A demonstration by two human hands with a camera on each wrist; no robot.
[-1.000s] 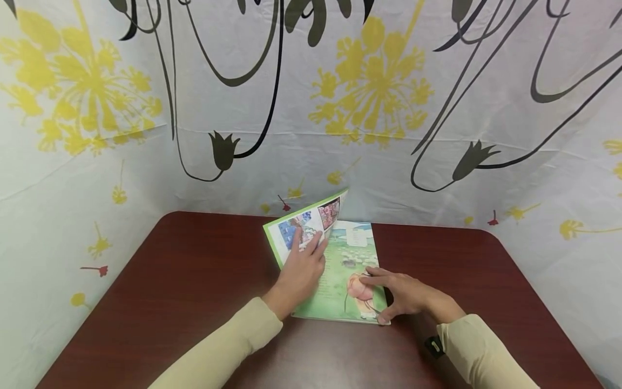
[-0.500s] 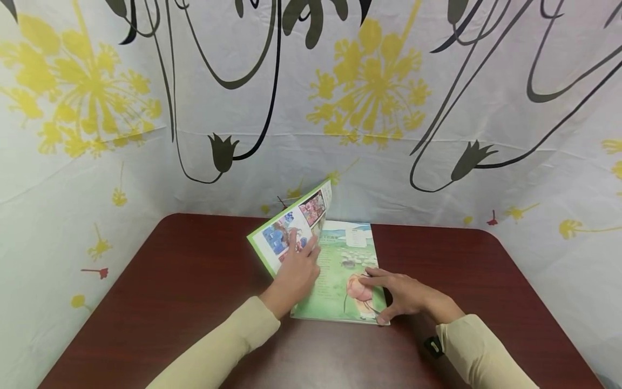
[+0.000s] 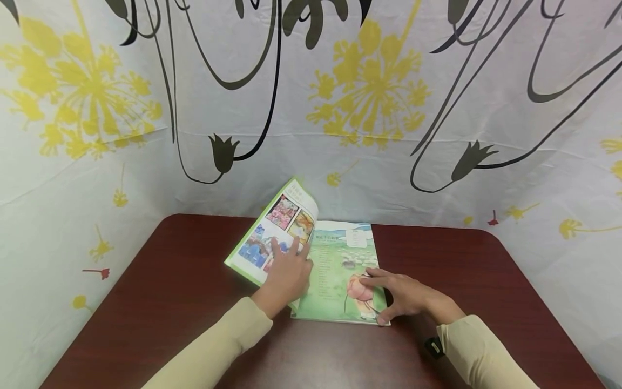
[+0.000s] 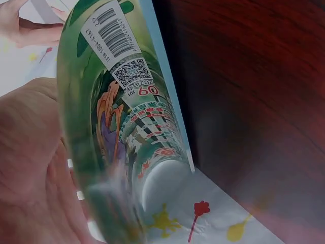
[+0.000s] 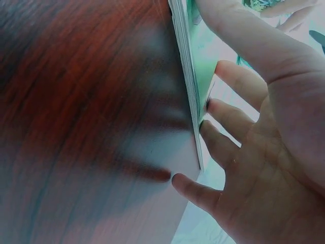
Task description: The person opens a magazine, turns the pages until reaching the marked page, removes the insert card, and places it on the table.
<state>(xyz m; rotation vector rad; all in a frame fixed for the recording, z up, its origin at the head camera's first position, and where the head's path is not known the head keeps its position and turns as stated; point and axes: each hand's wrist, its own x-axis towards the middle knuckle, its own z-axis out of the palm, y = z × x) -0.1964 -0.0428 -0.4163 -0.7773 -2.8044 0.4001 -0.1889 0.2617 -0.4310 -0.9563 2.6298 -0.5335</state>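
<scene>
A magazine (image 3: pixel 322 286) lies on the table, its right page green with a flower-like pink drawing. The turned cover (image 3: pixel 257 246), printed with photos inside, stands tilted up to the left and bends near the spine. My left hand (image 3: pixel 286 271) presses spread, fairly straight fingers on its inner side. In the left wrist view the cover's outside bows, showing a barcode (image 4: pixel 119 38) and a QR code (image 4: pixel 133 73). My right hand (image 3: pixel 407 293) rests spread on the right page, thumb at the lower right corner. The right wrist view shows its fingertips along the page edges (image 5: pixel 189 76).
The dark red-brown table (image 3: pixel 194 281) extends around the magazine. A white cloth (image 3: pixel 369 183) with yellow and dark flower prints hangs behind it and at both sides. A black band (image 3: pixel 434 347) shows at the right sleeve.
My left hand has moved left, and the cover has swung further left with it, showing more of its inner photos and of the right page. My right hand stays in place.
</scene>
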